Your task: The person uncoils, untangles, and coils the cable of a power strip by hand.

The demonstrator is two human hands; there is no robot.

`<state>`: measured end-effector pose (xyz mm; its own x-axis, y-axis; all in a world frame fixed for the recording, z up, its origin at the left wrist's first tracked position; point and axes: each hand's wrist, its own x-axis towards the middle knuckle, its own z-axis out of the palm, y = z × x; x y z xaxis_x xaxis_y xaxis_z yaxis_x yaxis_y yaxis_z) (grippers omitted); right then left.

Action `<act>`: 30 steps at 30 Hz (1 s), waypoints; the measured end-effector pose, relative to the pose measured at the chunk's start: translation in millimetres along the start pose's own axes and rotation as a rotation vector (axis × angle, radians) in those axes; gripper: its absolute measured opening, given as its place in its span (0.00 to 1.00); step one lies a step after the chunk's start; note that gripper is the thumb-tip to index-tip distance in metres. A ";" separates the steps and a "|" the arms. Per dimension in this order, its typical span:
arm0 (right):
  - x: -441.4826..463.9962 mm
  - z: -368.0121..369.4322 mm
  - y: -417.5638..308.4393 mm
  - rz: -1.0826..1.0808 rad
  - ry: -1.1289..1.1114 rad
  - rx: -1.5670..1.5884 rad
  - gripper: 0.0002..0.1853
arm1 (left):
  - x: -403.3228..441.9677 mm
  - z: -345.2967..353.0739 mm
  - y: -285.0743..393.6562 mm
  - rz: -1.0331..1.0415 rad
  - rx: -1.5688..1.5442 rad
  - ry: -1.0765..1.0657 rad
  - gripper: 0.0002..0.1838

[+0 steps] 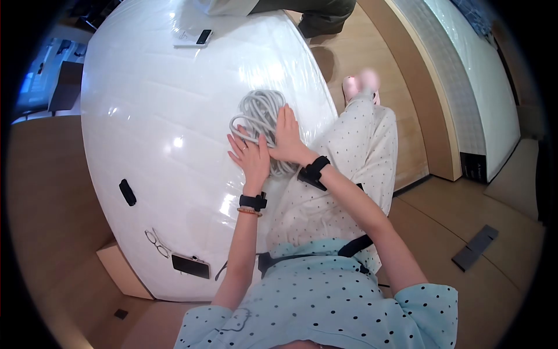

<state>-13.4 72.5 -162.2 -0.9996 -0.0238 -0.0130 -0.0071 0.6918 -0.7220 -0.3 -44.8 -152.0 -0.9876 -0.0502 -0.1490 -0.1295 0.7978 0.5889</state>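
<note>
A looped grey cable point(261, 107) lies in a loose coil on the plastic-covered mattress point(174, 104), beside the wearer's legs. Both hands are open on it: the left hand point(253, 160) rests with fingers spread at its near left side, the right hand point(288, 136) with fingers extended along its right. Nearer the wearer lie a dark-screened phone point(190, 267), eyeglasses point(157, 243) and a small black object point(127, 192); at the far end, a white device point(193, 39) sits near another person point(319, 13).

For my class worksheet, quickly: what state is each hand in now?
Left hand: open, fingers spread at the coiled cable.
Right hand: open, fingers extended against the coiled cable.
</note>
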 end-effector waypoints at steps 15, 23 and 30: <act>-31.4 -61.4 20.1 0.155 0.012 0.356 0.10 | -7.5 -22.2 -19.3 0.069 -0.258 0.251 0.25; -46.1 -60.0 -3.3 -0.067 -0.111 0.062 0.10 | -12.7 -37.1 -0.8 0.052 -0.539 0.179 0.13; -63.9 -87.7 -28.7 -0.345 -0.035 0.499 0.07 | -21.8 -45.4 25.9 0.081 -1.077 0.110 0.23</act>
<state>48.4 117.4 -80.0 -0.9403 -0.2159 0.2631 -0.3091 0.2181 -0.9257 13.8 -50.3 -97.5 -0.9923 -0.1179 -0.0377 -0.0207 -0.1421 0.9896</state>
